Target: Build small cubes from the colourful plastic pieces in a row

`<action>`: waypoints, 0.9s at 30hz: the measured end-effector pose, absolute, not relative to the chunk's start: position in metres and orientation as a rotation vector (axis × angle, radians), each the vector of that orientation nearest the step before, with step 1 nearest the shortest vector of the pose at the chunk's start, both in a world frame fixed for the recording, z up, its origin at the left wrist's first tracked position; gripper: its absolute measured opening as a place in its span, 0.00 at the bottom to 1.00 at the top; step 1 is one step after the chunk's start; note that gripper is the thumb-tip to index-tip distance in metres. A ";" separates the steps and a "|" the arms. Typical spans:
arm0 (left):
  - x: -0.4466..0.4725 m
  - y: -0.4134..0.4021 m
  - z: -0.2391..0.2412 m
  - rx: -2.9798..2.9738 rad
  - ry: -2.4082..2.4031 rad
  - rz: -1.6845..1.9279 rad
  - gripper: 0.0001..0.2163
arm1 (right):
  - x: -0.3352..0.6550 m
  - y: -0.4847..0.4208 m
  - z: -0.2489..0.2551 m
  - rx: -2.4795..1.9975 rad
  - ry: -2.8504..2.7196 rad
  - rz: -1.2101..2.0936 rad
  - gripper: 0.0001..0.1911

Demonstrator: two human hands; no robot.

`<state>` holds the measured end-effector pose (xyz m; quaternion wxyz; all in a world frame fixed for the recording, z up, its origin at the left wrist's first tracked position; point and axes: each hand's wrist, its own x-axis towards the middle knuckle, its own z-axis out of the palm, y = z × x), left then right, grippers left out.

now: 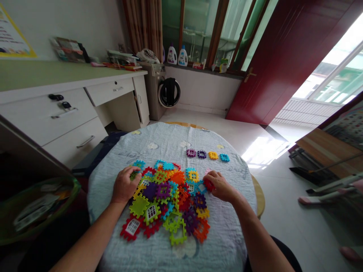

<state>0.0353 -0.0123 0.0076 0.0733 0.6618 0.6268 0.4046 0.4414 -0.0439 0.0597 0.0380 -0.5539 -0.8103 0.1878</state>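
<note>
A heap of colourful interlocking plastic tiles (167,200) lies on a round table under a pale blue cloth (176,147). My left hand (124,185) rests at the heap's left edge, fingers curled over a green tile (134,175). My right hand (219,186) sits at the heap's right edge and pinches a red tile (209,184). Beyond the heap, a row of separate small tiles lies flat: two purple (196,153), one yellow (213,155), one blue (224,157).
A white desk with drawers (70,109) stands at the left, a green basket (36,207) beside my left arm. A washing machine (161,94) is at the far wall. A dark red door (283,60) stands at the right. Someone's feet (309,200) show at the far right.
</note>
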 end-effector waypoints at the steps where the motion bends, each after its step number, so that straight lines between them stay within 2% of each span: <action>1: 0.035 -0.012 0.008 1.983 1.886 1.215 0.12 | 0.442 -0.044 0.059 -1.692 -2.490 0.569 0.27; 6: 0.036 -0.013 0.009 1.973 1.899 1.207 0.12 | 0.442 -0.043 0.055 -1.680 -2.517 0.562 0.28; 12: 0.036 -0.013 0.008 1.991 1.892 1.222 0.12 | 0.444 -0.046 0.057 -1.671 -2.525 0.597 0.32; 18: 0.035 -0.013 0.007 1.993 1.887 1.222 0.12 | 0.448 -0.045 0.055 -1.673 -2.503 0.579 0.43; 23: 0.036 -0.013 0.008 1.982 1.880 1.216 0.12 | 0.447 -0.043 0.055 -1.705 -2.514 0.609 0.31; 27: 0.037 -0.014 0.010 1.969 1.881 1.216 0.12 | 0.447 -0.042 0.058 -1.737 -2.483 0.563 0.25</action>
